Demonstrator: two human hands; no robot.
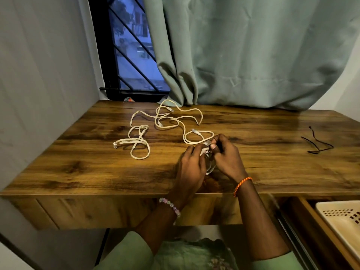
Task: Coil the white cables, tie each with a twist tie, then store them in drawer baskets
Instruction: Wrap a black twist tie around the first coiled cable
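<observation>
Both hands point(208, 158) pinch a small white coiled cable point(210, 168), dark twist tie point(209, 151) at its top.

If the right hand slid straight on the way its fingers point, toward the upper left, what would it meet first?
Most likely the small loop of white cable lying on the wooden desk just beyond the right hand, which pinches a coiled white cable together with the left hand. Depth is unclear.

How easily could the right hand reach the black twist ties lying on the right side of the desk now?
Probably not at once: the right hand is busy pinching the coiled cable. The bare desk between it and the black twist ties leaves the way free.
</observation>
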